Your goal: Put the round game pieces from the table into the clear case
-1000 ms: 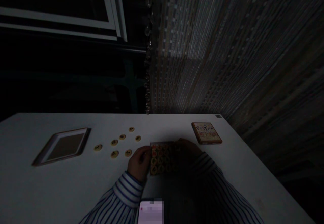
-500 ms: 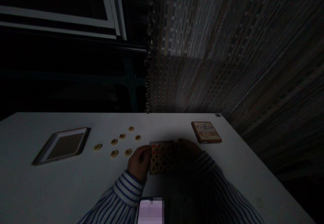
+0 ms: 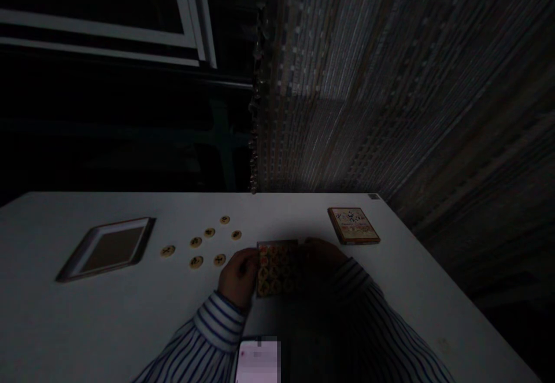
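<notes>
A small square box (image 3: 277, 267) full of round game pieces with red and dark marks rests on the white table (image 3: 87, 325). My left hand (image 3: 237, 279) curls around its left edge, fingers closed on it. My right hand (image 3: 323, 256) lies in deep shadow at the box's right side, its fingers too dark to read. Several loose round yellow pieces (image 3: 208, 243) are spread on the table just left of the box. Both my sleeves are striped.
A flat open tray with a white rim (image 3: 108, 247) sits at the far left. A printed box lid (image 3: 353, 226) lies at the back right. A lit phone screen (image 3: 259, 361) is at the near edge. A woven blind hangs behind the table.
</notes>
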A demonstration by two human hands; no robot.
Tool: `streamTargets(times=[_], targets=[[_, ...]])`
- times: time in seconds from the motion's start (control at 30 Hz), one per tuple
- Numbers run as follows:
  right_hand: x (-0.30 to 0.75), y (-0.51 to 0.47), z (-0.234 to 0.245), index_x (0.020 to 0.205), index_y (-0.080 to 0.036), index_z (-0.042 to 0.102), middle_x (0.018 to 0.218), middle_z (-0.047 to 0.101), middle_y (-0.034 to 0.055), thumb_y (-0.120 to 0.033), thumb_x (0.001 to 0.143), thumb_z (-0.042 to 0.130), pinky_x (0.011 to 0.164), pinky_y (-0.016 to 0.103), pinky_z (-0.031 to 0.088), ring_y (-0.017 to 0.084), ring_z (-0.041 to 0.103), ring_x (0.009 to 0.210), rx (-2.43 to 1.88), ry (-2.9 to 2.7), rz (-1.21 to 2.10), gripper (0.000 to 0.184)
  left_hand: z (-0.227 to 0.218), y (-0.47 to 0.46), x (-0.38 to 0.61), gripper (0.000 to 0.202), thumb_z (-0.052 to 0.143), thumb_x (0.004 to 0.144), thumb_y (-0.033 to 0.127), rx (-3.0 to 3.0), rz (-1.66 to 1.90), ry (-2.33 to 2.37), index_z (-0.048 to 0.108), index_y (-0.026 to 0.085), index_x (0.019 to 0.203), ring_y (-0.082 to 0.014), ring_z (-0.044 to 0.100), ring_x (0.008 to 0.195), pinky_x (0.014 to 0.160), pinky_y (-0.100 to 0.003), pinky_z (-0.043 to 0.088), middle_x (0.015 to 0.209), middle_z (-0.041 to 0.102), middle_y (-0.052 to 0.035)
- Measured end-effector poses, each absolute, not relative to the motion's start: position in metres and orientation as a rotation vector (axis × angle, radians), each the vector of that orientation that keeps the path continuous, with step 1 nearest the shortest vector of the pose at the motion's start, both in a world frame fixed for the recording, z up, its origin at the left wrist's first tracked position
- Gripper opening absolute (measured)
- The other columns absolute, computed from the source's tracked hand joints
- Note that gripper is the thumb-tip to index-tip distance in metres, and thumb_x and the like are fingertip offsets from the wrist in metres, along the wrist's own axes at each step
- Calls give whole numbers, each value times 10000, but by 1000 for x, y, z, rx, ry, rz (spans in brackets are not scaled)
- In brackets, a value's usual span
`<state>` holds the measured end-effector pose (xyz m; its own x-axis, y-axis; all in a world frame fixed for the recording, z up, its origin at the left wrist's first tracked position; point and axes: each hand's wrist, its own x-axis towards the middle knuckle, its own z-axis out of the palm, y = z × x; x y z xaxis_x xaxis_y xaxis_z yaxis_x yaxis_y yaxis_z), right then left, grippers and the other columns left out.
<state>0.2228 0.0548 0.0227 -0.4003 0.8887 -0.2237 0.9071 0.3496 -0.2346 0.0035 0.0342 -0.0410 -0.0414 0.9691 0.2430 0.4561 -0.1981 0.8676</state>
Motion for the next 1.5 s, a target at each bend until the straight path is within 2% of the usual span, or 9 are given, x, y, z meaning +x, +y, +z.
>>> streamTargets(times=[0.3,0.5,0.67,0.77,0.93,1.23,1.5], targets=[[223,53,20,944,-260,641,850,589,38,-287,760,481,595,193,377,133,562,741,1692,2556,-475,245,-42,33,4,260,464,740,309,1686,1207,1512,620,143,866,-185,581,860,800,-324,462,894,637,-78],[223,54,21,1010,-285,614,879,599,42,-297,755,489,602,208,377,146,564,756,1698,2540,-457,284,-40,34,4,257,473,730,307,1699,1207,1509,625,147,861,-185,584,865,802,-324,464,900,640,-75],[224,54,18,938,-257,643,856,593,41,-300,752,488,591,207,373,141,560,736,1710,2556,-483,246,-41,33,4,250,474,728,305,1710,1216,1523,629,154,852,-183,586,856,796,-322,467,889,643,-69],[223,54,21,986,-277,623,864,586,37,-326,763,481,595,208,372,140,557,743,1712,2538,-495,269,-40,33,5,258,472,731,313,1704,1211,1533,629,149,854,-183,588,854,793,-319,468,889,643,-74],[222,52,24,978,-269,626,852,588,35,-285,764,476,609,214,373,141,554,755,1695,2546,-484,262,-38,33,5,257,466,735,314,1724,1214,1518,628,150,847,-182,589,843,789,-324,469,881,642,-76],[223,54,21,937,-253,636,870,587,34,-300,751,476,606,209,378,141,550,761,1703,2539,-544,249,-43,33,4,235,485,728,313,1685,1238,1501,626,161,837,-181,593,839,780,-318,475,882,641,-71],[224,52,22,988,-259,619,855,596,37,-290,742,484,617,221,391,147,561,747,1732,2563,-549,283,-36,31,5,226,478,736,311,1699,1218,1506,625,171,835,-178,591,836,777,-324,476,877,641,-62]])
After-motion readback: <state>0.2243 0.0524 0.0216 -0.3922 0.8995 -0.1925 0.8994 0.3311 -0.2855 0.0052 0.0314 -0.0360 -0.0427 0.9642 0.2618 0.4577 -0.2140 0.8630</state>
